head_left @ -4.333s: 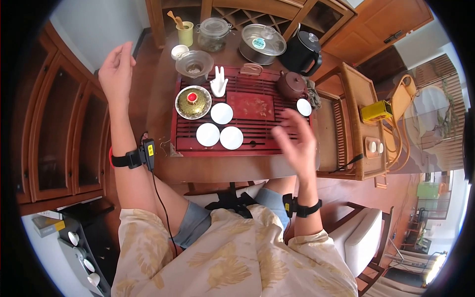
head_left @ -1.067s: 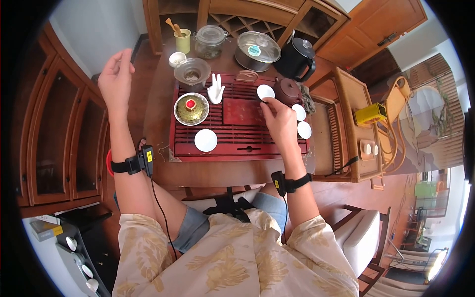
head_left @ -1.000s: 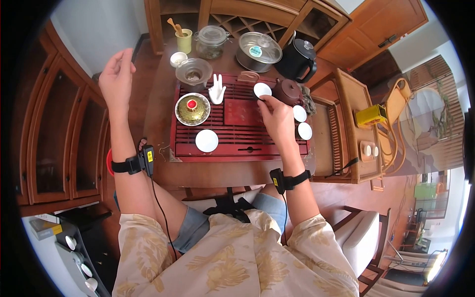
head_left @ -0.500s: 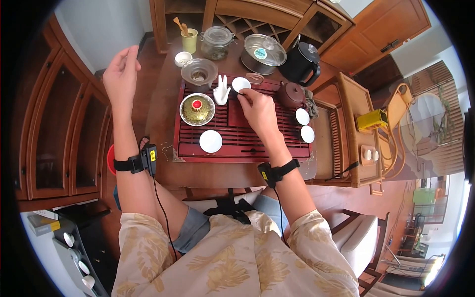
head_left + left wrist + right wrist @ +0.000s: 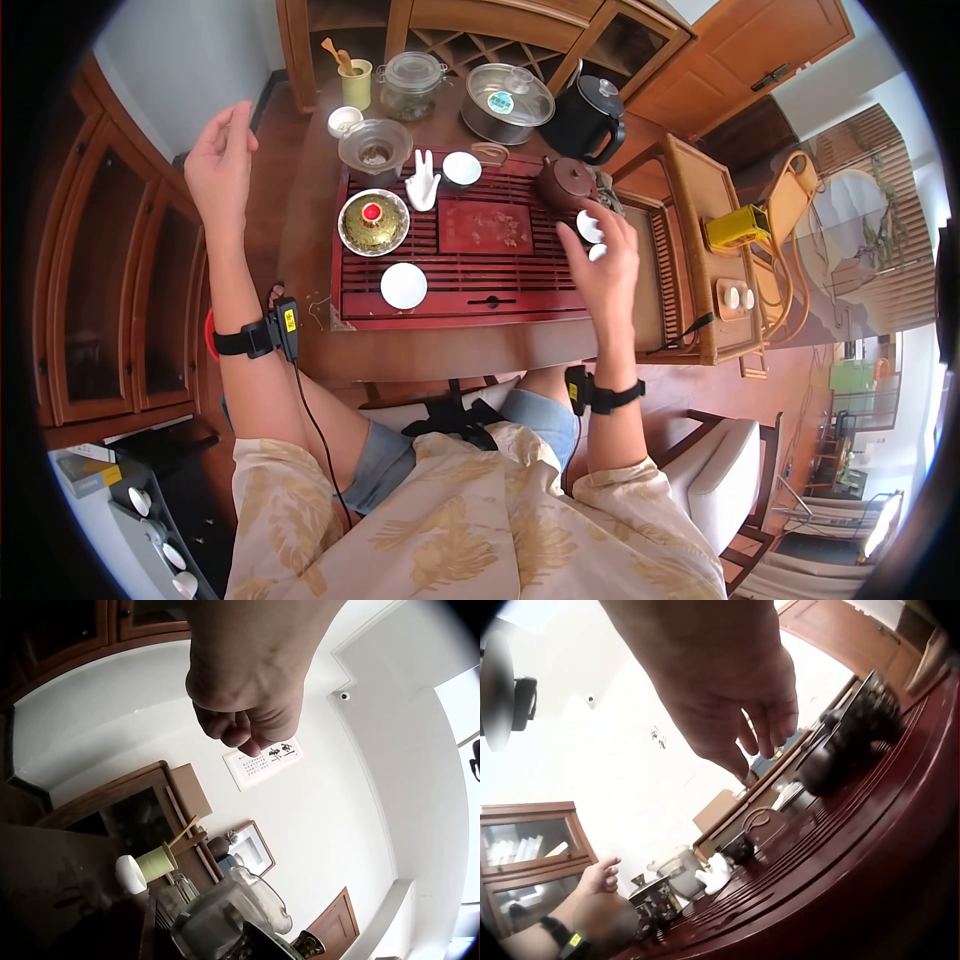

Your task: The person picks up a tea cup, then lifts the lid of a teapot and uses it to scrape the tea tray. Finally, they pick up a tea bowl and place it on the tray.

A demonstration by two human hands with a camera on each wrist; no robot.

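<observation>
My left hand (image 5: pixel 220 165) is raised in the air left of the tea tray, fingers loosely curled around nothing. Over the tray's right side, my right hand (image 5: pixel 606 262) has thumb and fingers apart, holding nothing. It partly hides two white-lined cups, one (image 5: pixel 588 226) behind the other (image 5: pixel 597 252). Behind them stands a dark brown teapot (image 5: pixel 567 184). Another cup (image 5: pixel 461 169) sits at the tray's back beside a white hand-shaped figurine (image 5: pixel 423 183). A further cup (image 5: pixel 403 286) is at front left, below a lidded gaiwan (image 5: pixel 372 225).
The red slatted tea tray (image 5: pixel 450 315) lies on a brown table (image 5: pixel 420 355). Along the back stand a glass strainer pitcher (image 5: pixel 375 150), a glass jar (image 5: pixel 412 85), a lidded steel pot (image 5: pixel 507 105) and a black kettle (image 5: pixel 587 118). A wicker cart (image 5: pixel 695 200) is at right.
My right hand has carried a cup from beside the teapot leftward to the tray's back, let go of it by the figurine, and moved back right. The left hand stays raised.
</observation>
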